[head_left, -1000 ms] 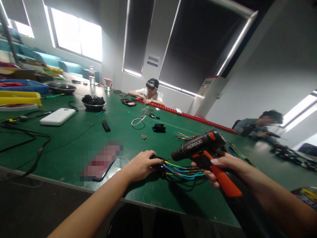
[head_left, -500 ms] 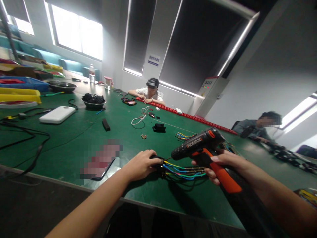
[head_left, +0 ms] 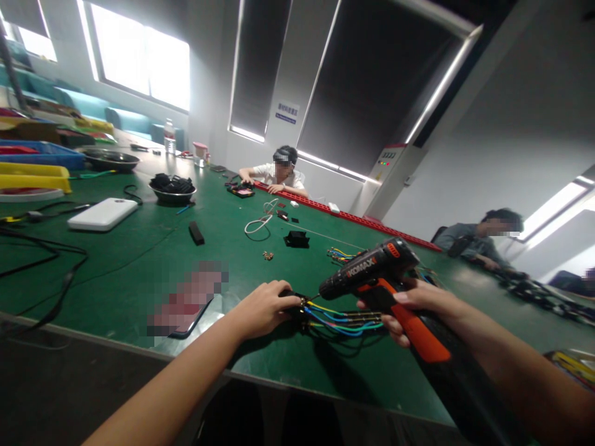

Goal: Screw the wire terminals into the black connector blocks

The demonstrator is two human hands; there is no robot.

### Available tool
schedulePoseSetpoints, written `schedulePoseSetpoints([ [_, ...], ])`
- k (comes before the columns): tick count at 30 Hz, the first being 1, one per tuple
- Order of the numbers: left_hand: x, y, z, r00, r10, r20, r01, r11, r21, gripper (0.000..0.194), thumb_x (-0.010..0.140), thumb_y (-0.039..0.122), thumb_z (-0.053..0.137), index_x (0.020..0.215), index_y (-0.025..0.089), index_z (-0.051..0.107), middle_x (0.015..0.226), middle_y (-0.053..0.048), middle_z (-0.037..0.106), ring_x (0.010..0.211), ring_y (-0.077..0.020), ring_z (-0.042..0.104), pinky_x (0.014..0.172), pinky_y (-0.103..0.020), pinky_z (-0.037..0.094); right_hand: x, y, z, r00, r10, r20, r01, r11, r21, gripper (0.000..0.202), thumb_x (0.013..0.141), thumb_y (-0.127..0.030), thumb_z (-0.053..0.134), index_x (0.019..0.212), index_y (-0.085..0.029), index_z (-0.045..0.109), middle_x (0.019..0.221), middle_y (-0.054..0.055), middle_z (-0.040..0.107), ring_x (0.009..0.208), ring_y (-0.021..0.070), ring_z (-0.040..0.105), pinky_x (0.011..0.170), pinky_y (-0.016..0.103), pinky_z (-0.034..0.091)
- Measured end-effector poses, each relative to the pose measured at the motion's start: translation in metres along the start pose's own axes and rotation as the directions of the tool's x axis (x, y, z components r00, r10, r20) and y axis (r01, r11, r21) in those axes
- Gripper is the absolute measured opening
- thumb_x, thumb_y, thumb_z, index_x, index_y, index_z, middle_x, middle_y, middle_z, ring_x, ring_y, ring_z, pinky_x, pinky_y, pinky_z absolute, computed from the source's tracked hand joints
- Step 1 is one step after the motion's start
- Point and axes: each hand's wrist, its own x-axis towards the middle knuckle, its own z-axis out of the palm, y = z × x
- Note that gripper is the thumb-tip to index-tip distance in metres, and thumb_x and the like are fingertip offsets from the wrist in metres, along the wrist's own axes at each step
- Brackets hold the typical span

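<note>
My left hand [head_left: 267,308] is closed around a small black block [head_left: 294,306] on the green table, its fingers hiding much of it. Blue, yellow, green and other coloured wires [head_left: 353,323] run out of the block to the right. My right hand [head_left: 413,313] grips a black and orange cordless drill [head_left: 372,269] by its handle. The drill's thin bit points left and meets the block's wired end; whether it sits in a screw I cannot tell. Behind the drill lies another bundle of coloured wires [head_left: 341,255].
Past my hands lie a black plastic part [head_left: 296,239], small brass pieces [head_left: 268,255] and a white cable [head_left: 258,226]. To the left are a phone [head_left: 190,303], a white power bank [head_left: 103,214] and a bowl of black parts [head_left: 171,189]. Two people [head_left: 281,173] sit farther off.
The view has shifted very slightly. Both hands, the drill and the block keep nearly the same places. The person across the table has moved a hand toward a small tray.
</note>
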Motion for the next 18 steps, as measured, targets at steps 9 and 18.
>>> schedulePoseSetpoints([
  [9,-0.001,-0.001,0.001,1.0,0.002,-0.012,-0.002,1.0,-0.015,0.037,0.09,0.021,0.063,0.124,0.035,0.062,0.119,-0.005,0.054,0.1,-0.0206,0.056,0.088,-0.033,0.047,0.002,-0.002,0.004,1.0,-0.005,0.003,0.005,1.0,-0.015,0.05,0.077,-0.027,0.074,0.121,-0.018,0.053,0.114,0.017,0.069,0.066,0.0151,0.064,0.054,0.027,0.054],
  [18,0.0,-0.002,0.003,1.0,0.011,-0.006,-0.011,1.0,-0.007,0.036,0.09,0.021,0.062,0.124,0.035,0.061,0.12,-0.005,0.054,0.104,-0.0213,0.056,0.091,-0.035,0.047,0.011,-0.04,0.012,0.994,0.106,0.003,-0.101,0.955,-0.279,0.038,0.074,-0.026,0.075,0.107,-0.02,0.057,0.074,0.004,0.07,0.062,0.0179,0.066,0.052,0.027,0.054],
])
